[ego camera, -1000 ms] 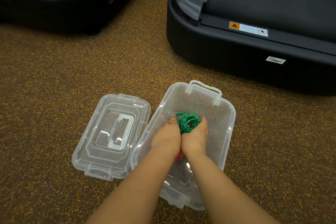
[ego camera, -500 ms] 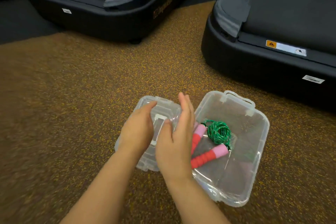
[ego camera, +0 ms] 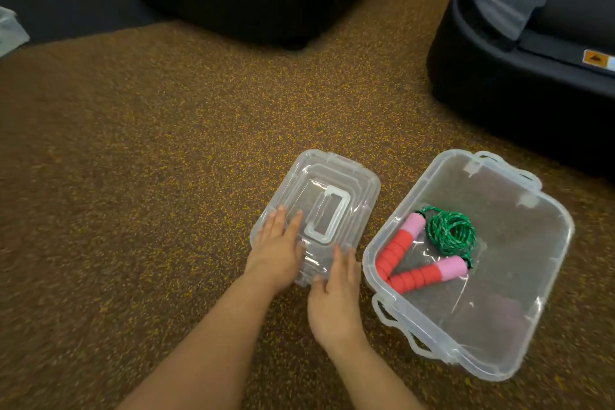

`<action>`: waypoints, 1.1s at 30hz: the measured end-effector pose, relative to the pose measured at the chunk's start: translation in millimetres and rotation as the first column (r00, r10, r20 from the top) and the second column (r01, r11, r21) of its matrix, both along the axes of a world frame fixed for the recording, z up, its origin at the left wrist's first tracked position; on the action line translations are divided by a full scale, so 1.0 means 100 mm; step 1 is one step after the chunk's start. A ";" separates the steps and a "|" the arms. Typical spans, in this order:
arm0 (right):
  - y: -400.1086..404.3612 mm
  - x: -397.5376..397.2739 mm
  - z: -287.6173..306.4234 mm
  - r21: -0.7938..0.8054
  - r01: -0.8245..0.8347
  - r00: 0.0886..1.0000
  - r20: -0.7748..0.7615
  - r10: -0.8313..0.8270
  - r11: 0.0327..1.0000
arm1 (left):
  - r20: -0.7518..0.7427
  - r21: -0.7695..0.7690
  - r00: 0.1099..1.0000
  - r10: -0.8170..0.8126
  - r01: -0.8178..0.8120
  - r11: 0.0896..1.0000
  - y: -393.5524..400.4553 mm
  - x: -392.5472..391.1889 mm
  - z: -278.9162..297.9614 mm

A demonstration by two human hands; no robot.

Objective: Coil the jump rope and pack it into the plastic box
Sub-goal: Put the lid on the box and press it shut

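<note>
Both hands have left the box (ego camera: 545,336) and moved to the lid (ego camera: 319,200) just left of it, so packing looks done, closing is next. Jump rope (ego camera: 449,233) lies inside the box near its left wall: green cord in a loose coil, two ribbed red-pink foam handles in a V. Left hand (ego camera: 276,253) flat on the lid, fingers straight. Right hand (ego camera: 336,296) at the lid's near edge, fingers fairly straight, grip unclear. Box and lid clear hard plastic, rounded corners, on speckled floor (ego camera: 133,176)
</note>
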State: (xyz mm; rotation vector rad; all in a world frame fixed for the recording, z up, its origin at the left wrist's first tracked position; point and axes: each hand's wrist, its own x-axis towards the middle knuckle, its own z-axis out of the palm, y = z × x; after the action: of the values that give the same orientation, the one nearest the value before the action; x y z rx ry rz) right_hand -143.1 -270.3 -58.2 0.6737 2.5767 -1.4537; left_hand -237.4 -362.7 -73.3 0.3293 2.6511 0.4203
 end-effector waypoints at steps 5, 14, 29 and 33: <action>0.06 0.08 -0.19 0.020 0.000 0.996 0.085 -0.002 1.000 | 0.067 -0.112 0.997 -0.045 0.053 0.992 0.01 0.04 -0.14; -0.04 0.01 -0.27 -0.083 0.077 0.980 0.187 -0.060 0.994 | 0.122 -0.151 0.989 -0.089 0.107 0.983 0.00 0.05 -0.15; -0.20 -0.28 0.15 -0.555 0.505 0.838 0.133 -0.528 0.661 | 0.080 0.182 0.967 0.243 -0.254 0.950 0.07 -0.01 -0.05; -0.27 -0.29 0.47 -0.485 0.405 0.899 0.056 -0.434 0.775 | 0.250 0.441 0.849 0.465 -0.528 0.726 -0.02 -0.18 -0.01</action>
State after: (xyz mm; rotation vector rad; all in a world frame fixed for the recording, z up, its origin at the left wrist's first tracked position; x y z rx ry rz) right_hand -171.9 -297.4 -11.4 1.1818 2.0155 -2.1761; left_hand -255.2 -364.3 -74.4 -0.2811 2.4388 1.2672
